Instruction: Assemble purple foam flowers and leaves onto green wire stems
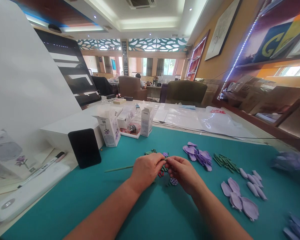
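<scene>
My left hand (147, 169) is closed around a thin green stem (118, 169), whose free end sticks out to the left. Right beside it, my right hand (182, 171) is pinched at the stem's other end; the fingers hide whatever small part may be there. Under and around the hands lie a purple openwork disc (173, 181), another purple disc (165, 154), small red pieces (161, 173) and small green pieces (150, 152). To the right is a heap of purple petals (198, 156).
A green mat (102, 206) covers the table. Short green sticks (226, 162), pale bud-shaped pieces (252, 185) and broad lilac petals (240, 199) lie at right. A black phone-like slab (85, 148) and open white boxes (109, 130) stand at left. A person sits far back.
</scene>
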The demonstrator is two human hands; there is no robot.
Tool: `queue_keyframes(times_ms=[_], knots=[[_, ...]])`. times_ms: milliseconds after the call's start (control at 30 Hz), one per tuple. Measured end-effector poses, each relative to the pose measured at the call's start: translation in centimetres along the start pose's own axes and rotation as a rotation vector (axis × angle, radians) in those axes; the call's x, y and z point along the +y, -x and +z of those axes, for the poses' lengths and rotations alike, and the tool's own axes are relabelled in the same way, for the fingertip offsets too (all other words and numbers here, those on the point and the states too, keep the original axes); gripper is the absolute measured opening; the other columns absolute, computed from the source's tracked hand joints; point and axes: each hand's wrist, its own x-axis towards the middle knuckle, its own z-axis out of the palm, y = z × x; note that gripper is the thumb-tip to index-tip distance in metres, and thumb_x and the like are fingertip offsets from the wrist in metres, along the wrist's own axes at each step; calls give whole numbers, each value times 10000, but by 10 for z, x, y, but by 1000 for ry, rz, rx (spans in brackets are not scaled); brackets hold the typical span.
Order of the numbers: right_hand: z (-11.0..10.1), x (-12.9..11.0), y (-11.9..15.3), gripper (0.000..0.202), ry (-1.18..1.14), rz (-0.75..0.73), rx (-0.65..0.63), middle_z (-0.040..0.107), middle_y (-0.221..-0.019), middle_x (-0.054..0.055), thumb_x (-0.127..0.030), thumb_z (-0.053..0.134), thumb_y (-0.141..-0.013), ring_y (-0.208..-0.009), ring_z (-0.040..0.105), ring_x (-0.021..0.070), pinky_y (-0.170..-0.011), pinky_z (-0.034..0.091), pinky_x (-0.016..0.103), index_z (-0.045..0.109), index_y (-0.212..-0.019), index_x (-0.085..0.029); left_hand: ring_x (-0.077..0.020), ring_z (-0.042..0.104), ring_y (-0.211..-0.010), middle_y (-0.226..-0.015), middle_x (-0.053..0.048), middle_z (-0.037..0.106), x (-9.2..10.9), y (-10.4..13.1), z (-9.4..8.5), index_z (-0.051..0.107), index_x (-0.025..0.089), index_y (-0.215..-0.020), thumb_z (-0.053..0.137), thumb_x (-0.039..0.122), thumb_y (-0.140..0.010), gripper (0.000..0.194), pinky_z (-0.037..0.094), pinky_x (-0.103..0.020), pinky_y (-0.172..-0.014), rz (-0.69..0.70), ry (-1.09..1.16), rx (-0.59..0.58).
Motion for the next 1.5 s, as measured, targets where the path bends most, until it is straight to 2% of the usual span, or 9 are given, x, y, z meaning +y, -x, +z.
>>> queue_keyframes(times_ms=[133, 267, 400, 467, 567, 733, 1033, 1233, 1500], knots=[[0, -1, 1, 346, 19, -6, -16, 633, -657, -7, -455, 791, -604, -521, 502, 74, -493, 370, 199, 656, -714, -156, -146, 626, -835, -903, 4, 705, 1, 0, -1, 654, 251, -909, 425, 338, -917, 245, 426, -224, -728, -19, 10, -6], [-10, -6, -3, 380, 207, -84, 22, 635, -704, 4, -530, 691, -682, -544, 498, 100, -493, 358, 223, 669, -792, -167, -150, 622, -813, -887, 5, 706, 1, -1, -5, 652, 249, -894, 444, 336, -903, 226, 413, -224, -696, -44, 21, -6], [-28, -5, -11, 265, 654, -306, 218, 630, -662, 7, -434, 584, -763, -554, 504, 140, -530, 371, 266, 681, -793, -189, -153, 615, -760, -842, 12, 705, -1, -4, -8, 653, 246, -857, 472, 348, -882, 209, 393, -229, -638, -89, 62, -2], [-35, -1, -15, 201, 908, -397, 255, 649, -696, 15, -343, 542, -783, -612, 544, 168, -582, 390, 285, 692, -800, -210, -157, 611, -745, -815, 11, 701, -3, -5, -9, 656, 248, -855, 473, 361, -875, 216, 389, -232, -625, -108, 77, -10], [-37, 5, -17, 204, 1183, -445, 220, 658, -801, 33, -254, 508, -801, -743, 578, 194, -660, 394, 292, 708, -833, -231, -160, 605, -724, -767, 9, 691, -6, -6, -8, 661, 248, -864, 474, 373, -866, 225, 391, -235, -626, -127, 89, -25], [-25, 13, -13, 236, 1591, -408, 132, 634, -906, 70, -197, 504, -838, -879, 534, 223, -727, 364, 288, 709, -952, -224, -154, 601, -715, -758, 13, 690, -7, -7, -5, 659, 238, -854, 479, 363, -865, 219, 391, -232, -624, -115, 97, -29], [-21, 13, -11, 208, 1773, -346, 122, 628, -876, 73, -126, 514, -801, -832, 505, 225, -692, 313, 299, 693, -861, -212, -160, 614, -755, -818, 7, 711, -6, -6, -5, 666, 241, -870, 481, 353, -862, 216, 401, -231, -631, -106, 109, -39], [-18, 16, -13, 172, 1776, -377, 112, 630, -880, 74, -207, 527, -830, -844, 507, 231, -676, 295, 308, 696, -860, -224, -155, 617, -757, -821, 14, 710, -6, -6, -5, 663, 243, -858, 496, 340, -862, 193, 399, -225, -635, -98, 101, -33], [-14, 20, -16, 135, 1742, -430, 148, 637, -815, 68, -161, 531, -784, -820, 525, 222, -650, 271, 313, 645, -722, -197, -150, 620, -795, -871, 15, 707, -2, -3, -4, 651, 239, -881, 500, 311, -873, 168, 410, -220, -683, -38, 83, -32]])
